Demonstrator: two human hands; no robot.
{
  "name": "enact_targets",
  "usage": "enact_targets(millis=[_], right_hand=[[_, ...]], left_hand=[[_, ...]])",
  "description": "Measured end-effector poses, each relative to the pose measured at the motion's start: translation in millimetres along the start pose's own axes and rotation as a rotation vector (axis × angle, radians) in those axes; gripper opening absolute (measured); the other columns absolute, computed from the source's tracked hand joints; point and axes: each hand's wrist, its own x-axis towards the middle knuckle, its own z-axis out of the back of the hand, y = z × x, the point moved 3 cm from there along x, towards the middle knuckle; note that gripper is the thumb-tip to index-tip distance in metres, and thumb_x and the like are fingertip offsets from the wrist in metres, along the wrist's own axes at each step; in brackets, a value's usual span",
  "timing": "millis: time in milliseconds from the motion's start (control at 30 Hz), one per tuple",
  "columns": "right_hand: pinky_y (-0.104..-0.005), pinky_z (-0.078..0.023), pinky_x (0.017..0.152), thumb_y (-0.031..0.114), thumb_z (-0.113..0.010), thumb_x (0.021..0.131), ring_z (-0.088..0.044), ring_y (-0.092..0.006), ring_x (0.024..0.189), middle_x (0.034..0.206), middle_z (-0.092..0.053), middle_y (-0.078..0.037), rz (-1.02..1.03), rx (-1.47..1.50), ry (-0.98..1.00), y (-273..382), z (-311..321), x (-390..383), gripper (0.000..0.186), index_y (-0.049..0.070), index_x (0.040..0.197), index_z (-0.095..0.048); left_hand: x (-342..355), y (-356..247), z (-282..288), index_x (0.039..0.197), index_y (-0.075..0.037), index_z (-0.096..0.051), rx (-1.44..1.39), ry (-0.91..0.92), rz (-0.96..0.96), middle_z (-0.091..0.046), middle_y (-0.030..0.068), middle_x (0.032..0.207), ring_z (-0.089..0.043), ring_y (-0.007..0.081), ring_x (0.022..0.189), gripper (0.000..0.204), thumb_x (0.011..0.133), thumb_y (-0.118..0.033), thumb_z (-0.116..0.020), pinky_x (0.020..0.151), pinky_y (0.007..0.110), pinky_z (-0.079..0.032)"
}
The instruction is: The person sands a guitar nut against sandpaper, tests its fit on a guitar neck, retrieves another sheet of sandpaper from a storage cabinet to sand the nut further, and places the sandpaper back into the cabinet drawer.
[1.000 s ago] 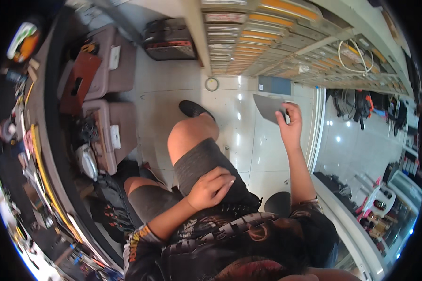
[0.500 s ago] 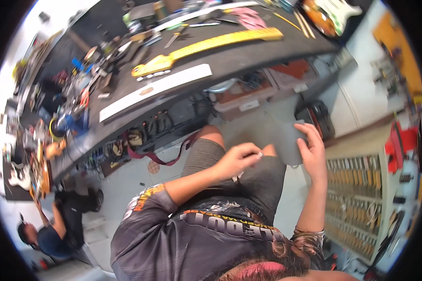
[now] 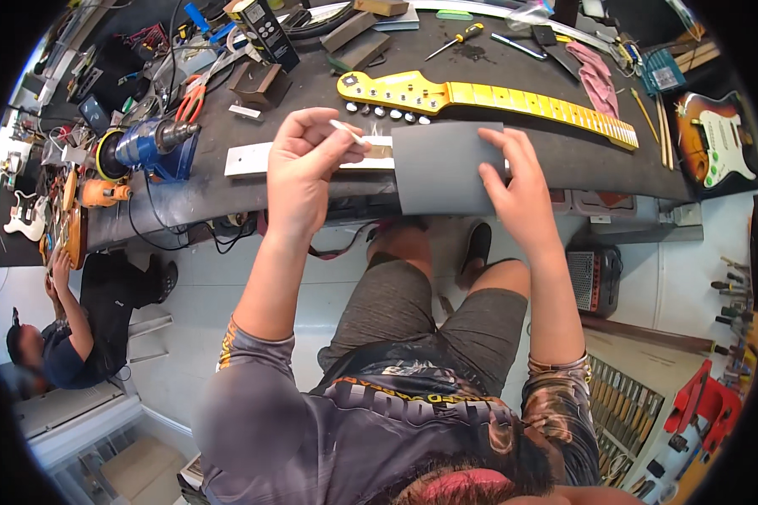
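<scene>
My right hand (image 3: 518, 189) holds a grey sheet of sandpaper (image 3: 442, 164) by its right edge, flat over the front edge of the dark workbench (image 3: 312, 189). My left hand (image 3: 299, 172) pinches a small thin white piece (image 3: 345, 130) between thumb and fingers, just left of the sheet. Behind both hands a white strip (image 3: 248, 160) lies on the bench. A yellow guitar neck (image 3: 480, 97) lies farther back, its headstock toward my left hand.
A blue power tool (image 3: 147, 143), red pliers (image 3: 192, 97), a screwdriver (image 3: 455, 40) and a pink rag (image 3: 598, 76) lie on the bench. A sunburst guitar body (image 3: 716, 139) is at right. Another person (image 3: 67, 337) sits on the floor at left. A small amplifier (image 3: 594, 278) stands under the bench.
The view has swung from the floor and drawers round to the workbench. Both hands came up to the bench edge, the right one carrying the grey sheet; the left now pinches a white piece.
</scene>
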Motion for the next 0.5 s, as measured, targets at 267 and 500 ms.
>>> enact_targets(millis=[267,500], right_hand=[[-0.0534,-0.039,0.121,0.005,-0.078,0.093,-0.049,-0.0375,0.152,0.152,-0.065,-0.009,0.104,-0.219,-0.158,-26,-6,-8,0.032,0.014,0.124,-0.08],[-0.0561,-0.033,0.128,0.006,-0.079,0.089,-0.058,-0.032,0.148,0.133,-0.076,0.002,0.15,-0.076,-0.057,-48,-10,-14,0.026,0.017,0.112,-0.082]], left_hand=[[29,51,-59,0.12,-0.002,-0.066,0.192,0.128,0.104,-0.082,0.0166,0.109,-0.082,0.0239,0.098,0.024,0.103,0.004,-0.081,0.09,0.036,-0.067],[37,72,-97,0.11,-0.002,-0.07,0.826,0.451,-0.324,-0.078,0.0106,0.103,-0.076,0.0234,0.092,0.021,0.096,0.005,-0.084,0.082,0.037,-0.06]])
